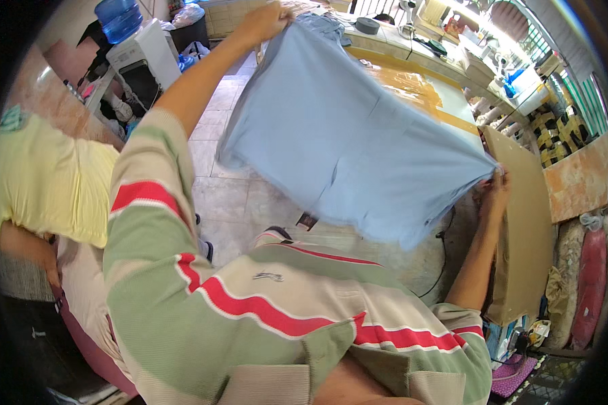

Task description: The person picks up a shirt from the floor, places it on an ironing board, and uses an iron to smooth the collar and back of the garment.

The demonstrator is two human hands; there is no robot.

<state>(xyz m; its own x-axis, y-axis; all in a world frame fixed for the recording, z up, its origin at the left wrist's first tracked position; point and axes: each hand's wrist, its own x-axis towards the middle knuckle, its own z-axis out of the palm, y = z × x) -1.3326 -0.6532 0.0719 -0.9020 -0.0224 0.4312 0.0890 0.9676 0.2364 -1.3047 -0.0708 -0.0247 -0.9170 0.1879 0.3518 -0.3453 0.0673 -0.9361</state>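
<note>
A light blue cloth garment (344,128) hangs stretched in the air between my two hands; its exact kind does not show. My left hand (263,23), raised high at the top of the view, is closed on one upper corner. Lower down at the right, my right hand (496,192) pinches the opposite corner. Between them the fabric sags in loose folds, and its lower edge hangs free above the tiled floor, smeared a little by motion.
Behind the garment stands a table (463,111) with brown tape across its top. A tall cardboard sheet (520,236) leans near my right arm. At the left are a person in a yellow shirt (54,172) and a water dispenser (142,54). A dark cable (442,260) lies on the floor.
</note>
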